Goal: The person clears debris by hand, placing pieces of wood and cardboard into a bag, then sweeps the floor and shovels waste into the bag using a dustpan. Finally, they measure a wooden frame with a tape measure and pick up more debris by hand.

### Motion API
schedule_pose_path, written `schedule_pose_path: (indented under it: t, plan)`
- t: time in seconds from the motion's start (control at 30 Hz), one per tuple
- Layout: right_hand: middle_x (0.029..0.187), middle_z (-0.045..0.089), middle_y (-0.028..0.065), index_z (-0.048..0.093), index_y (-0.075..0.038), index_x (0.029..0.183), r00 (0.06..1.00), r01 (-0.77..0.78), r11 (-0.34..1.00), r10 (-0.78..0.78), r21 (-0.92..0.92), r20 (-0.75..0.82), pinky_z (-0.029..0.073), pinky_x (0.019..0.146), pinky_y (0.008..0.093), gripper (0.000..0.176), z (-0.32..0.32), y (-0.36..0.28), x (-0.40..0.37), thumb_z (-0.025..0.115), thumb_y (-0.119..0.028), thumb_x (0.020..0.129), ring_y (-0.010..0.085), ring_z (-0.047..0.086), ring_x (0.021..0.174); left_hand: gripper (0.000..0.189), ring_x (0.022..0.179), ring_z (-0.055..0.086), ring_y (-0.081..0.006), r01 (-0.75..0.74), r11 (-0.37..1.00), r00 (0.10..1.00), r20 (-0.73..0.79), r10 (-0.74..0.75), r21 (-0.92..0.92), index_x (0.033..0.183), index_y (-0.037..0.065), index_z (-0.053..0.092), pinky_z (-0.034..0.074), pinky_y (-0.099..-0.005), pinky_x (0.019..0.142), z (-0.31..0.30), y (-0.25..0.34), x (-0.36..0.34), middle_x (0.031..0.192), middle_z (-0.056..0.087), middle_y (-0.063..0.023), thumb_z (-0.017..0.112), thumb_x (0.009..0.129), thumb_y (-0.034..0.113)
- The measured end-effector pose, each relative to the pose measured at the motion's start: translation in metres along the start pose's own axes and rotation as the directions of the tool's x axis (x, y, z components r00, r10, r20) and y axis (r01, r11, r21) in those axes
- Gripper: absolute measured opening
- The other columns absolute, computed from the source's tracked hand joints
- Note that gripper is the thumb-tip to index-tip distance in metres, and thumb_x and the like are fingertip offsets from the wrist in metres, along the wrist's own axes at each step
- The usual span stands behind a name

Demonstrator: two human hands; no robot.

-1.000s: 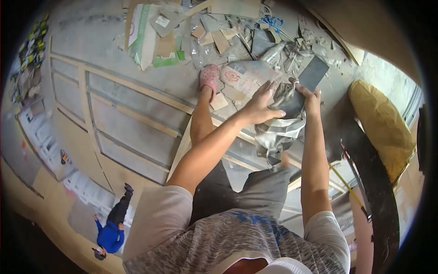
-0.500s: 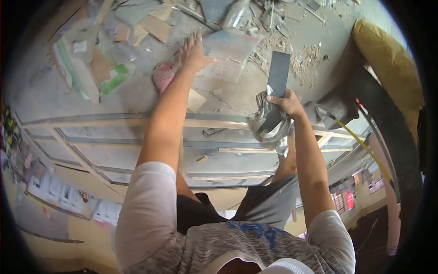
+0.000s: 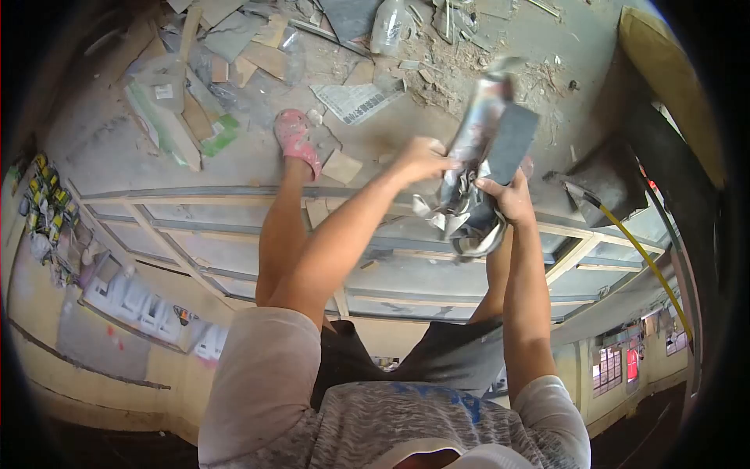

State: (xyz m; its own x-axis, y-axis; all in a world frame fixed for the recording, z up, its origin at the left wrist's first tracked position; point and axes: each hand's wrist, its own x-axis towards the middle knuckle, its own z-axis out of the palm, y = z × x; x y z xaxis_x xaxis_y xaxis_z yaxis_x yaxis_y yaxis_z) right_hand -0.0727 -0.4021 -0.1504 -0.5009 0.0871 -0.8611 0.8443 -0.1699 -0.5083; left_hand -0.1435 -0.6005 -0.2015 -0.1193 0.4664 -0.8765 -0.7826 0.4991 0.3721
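Left to right. Upper left of the frame: scraps (image 3: 264, 59) lie loose on the floor (image 3: 242, 164). Upper centre: a clear bottle (image 3: 387, 27); whether it holds anything cannot be told. Centre: the left hand (image 3: 424, 162), its grip nearly closed, appears to pinch the lower end of a glossy, blurred sheet (image 3: 478, 117). Right of centre: the right hand (image 3: 512, 195) closes its grip around a dark strip (image 3: 514, 141) and crumpled wrap (image 3: 462, 199), thumb across the face, presumably to keep both together. Upper right: a tan sack (image 3: 664, 62), contents hidden.
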Motion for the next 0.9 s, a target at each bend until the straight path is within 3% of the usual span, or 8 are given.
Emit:
schedule_pose_path:
  t: [0.07, 0.13, 0.23, 0.47, 0.6, 0.67, 0.73, 0.9]
  plan:
    - [0.096, 0.059, 0.0111, 0.038, -0.002, 0.122, 0.996, 0.055, 0.957, -0.032, -0.284, 0.085, 0.041, 0.082, 0.0335, 0.074, -0.018, 0.041, 0.022, 0.077, -0.007, 0.059, 0.0202, 0.055, 0.088, 0.065, 0.096, 0.056, -0.027, -0.007, 0.966, 0.932, -0.347, 0.1, 0.258, 0.112, -0.008, 0.047, 0.044, -0.035, 0.084, -0.032, -0.03, 0.016, 0.103, 0.056, -0.0213, 0.073, 0.066, 0.03]
    - [0.098, 0.058, 0.0112, 0.036, -0.001, 0.123, 0.983, 0.085, 0.856, 0.01, -0.509, 0.181, 0.041, 0.082, 0.0316, 0.076, -0.013, 0.046, 0.035, 0.076, -0.005, 0.059, 0.0186, 0.055, 0.089, 0.081, 0.117, 0.038, -0.0345, 0.272, 0.799, 0.614, -0.736, 0.285, 0.536, 0.126, -0.003, 0.032, 0.034, -0.0412, 0.094, -0.083, -0.079, 0.057, 0.127, 0.037, -0.0256, 0.074, 0.064, 0.027]
    - [0.093, 0.06, 0.0111, 0.041, 0.001, 0.119, 0.963, 0.181, 0.68, 0.025, -0.71, 0.269, 0.042, 0.078, 0.0289, 0.073, 0.005, 0.04, 0.069, 0.076, -0.004, 0.056, 0.0141, 0.054, 0.084, 0.078, 0.117, 0.033, -0.0392, 0.15, 0.79, 0.376, -0.773, 0.511, 0.595, 0.127, -0.003, 0.029, 0.026, -0.0451, 0.098, -0.158, -0.066, 0.081, 0.125, 0.034, -0.0267, 0.07, 0.066, 0.024]
    - [0.091, 0.062, 0.0142, 0.054, 0.008, 0.1, 0.977, 0.082, 0.997, -0.082, 0.012, 0.197, 0.046, 0.079, 0.0329, 0.053, 0.106, -0.064, 0.165, 0.078, -0.016, 0.059, 0.0212, 0.059, 0.079, 0.069, 0.113, 0.035, -0.0364, 0.155, 0.892, -0.241, -0.859, 0.451, 0.425, 0.124, -0.002, 0.033, 0.027, -0.0437, 0.096, -0.282, 0.015, 0.027, 0.117, 0.041, -0.0227, 0.067, 0.067, 0.02]
    - [0.096, 0.061, 0.0129, 0.056, 0.004, 0.103, 0.976, 0.215, 0.953, -0.202, -0.214, 0.08, 0.044, 0.08, 0.0322, 0.056, 0.179, -0.09, 0.26, 0.078, -0.025, 0.06, 0.0216, 0.058, 0.088, 0.072, 0.113, 0.037, -0.0359, 0.572, 0.51, 0.098, -0.67, 0.736, 0.643, 0.121, -0.004, 0.036, 0.029, -0.0439, 0.095, -0.381, 0.02, 0.007, 0.119, 0.04, -0.0224, 0.069, 0.064, 0.023]
    - [0.092, 0.062, 0.0104, 0.058, 0.002, 0.099, 0.971, 0.232, 0.919, -0.237, -0.32, 0.024, 0.045, 0.078, 0.0323, 0.052, 0.2, -0.091, 0.274, 0.078, -0.025, 0.06, 0.02, 0.059, 0.084, 0.065, 0.099, 0.051, -0.0353, 0.5, 0.854, -0.038, -0.981, 0.19, 0.146, 0.109, -0.006, 0.049, 0.039, -0.0391, 0.086, -0.42, 0.025, 0.005, 0.105, 0.054, -0.0205, 0.073, 0.063, 0.032]
    - [0.09, 0.063, 0.0109, 0.06, 0.002, 0.096, 0.895, 0.029, 0.678, -0.346, -0.735, -0.283, 0.045, 0.075, 0.032, 0.047, 0.226, -0.099, 0.262, 0.077, -0.026, 0.062, 0.0188, 0.059, 0.081, 0.065, 0.094, 0.054, -0.0345, 0.478, 0.84, 0.061, -0.964, 0.259, 0.256, 0.106, -0.007, 0.05, 0.041, -0.0385, 0.083, -0.467, -0.016, 0.021, 0.101, 0.056, -0.021, 0.074, 0.062, 0.033]
    - [0.097, 0.06, 0.0179, 0.059, 0.001, 0.099, 0.928, 0.203, 0.734, -0.356, -0.648, -0.112, 0.042, 0.083, 0.033, 0.058, 0.211, -0.087, 0.218, 0.079, -0.031, 0.056, 0.0311, 0.056, 0.091, 0.061, 0.094, 0.057, -0.0305, 0.018, 0.95, 0.094, -0.947, 0.308, 0.311, 0.106, -0.008, 0.052, 0.042, -0.035, 0.083, -0.397, -0.023, -0.017, 0.103, 0.058, -0.0209, 0.072, 0.064, 0.031]
